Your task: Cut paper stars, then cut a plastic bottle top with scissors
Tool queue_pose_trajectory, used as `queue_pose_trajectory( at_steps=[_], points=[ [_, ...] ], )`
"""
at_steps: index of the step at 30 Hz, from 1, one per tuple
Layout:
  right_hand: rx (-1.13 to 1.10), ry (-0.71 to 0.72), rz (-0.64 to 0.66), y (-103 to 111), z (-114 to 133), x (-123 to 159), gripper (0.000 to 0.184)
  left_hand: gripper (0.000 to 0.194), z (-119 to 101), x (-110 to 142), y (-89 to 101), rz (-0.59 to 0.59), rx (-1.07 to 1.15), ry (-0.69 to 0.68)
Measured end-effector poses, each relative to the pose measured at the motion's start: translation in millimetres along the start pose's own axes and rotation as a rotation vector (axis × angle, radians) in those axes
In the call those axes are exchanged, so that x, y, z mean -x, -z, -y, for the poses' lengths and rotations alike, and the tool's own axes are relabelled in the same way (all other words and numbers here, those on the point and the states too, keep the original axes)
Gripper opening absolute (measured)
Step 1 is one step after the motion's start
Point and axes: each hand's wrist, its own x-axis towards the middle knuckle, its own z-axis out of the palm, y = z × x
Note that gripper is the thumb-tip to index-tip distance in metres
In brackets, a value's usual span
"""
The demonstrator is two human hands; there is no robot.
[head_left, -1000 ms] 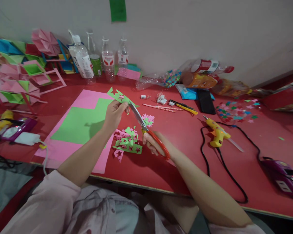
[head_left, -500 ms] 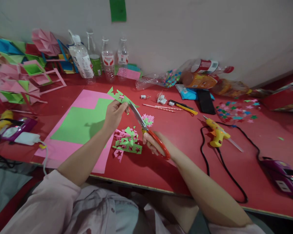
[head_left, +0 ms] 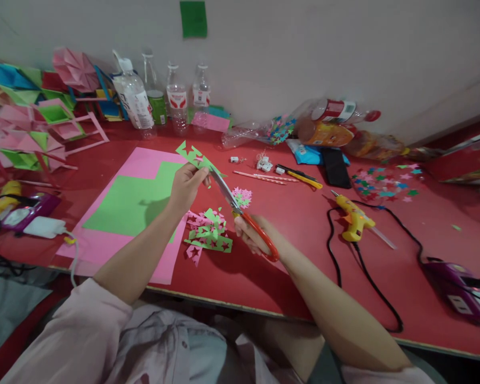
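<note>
Head-worn view, forward and downward

Yellow glue gun [head_left: 352,220], black phone [head_left: 336,169], blue packet [head_left: 302,151]

A pale pink shirt [head_left: 160,346], creased in front, shows below the near edge of the table [head_left: 240,288], with a small round button [head_left: 184,344]. The loose left sleeve [head_left: 80,325] ends around the elbow; left hand [head_left: 187,186] and right hand [head_left: 253,233] are bare.

On the worktop [head_left: 304,229], left of the scissors [head_left: 228,193]: paper sheets [head_left: 124,205], with scraps [head_left: 211,242] just rightward. Behind the sheets, near the wall [head_left: 272,48]: bottles [head_left: 177,100]. Rightmost: glue gun [head_left: 355,217], phone [head_left: 336,168] behind.
</note>
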Motion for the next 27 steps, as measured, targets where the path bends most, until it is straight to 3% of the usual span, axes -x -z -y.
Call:
queue_pose_trajectory(
  at_steps=[27],
  points=[
    [-0.015, 0.001, 0.023, 1.4, 3.4, 2.2, 0.049, 0.032, -4.3, -0.4, -1.5, 0.008, 0.041, 0.042]
  ],
)
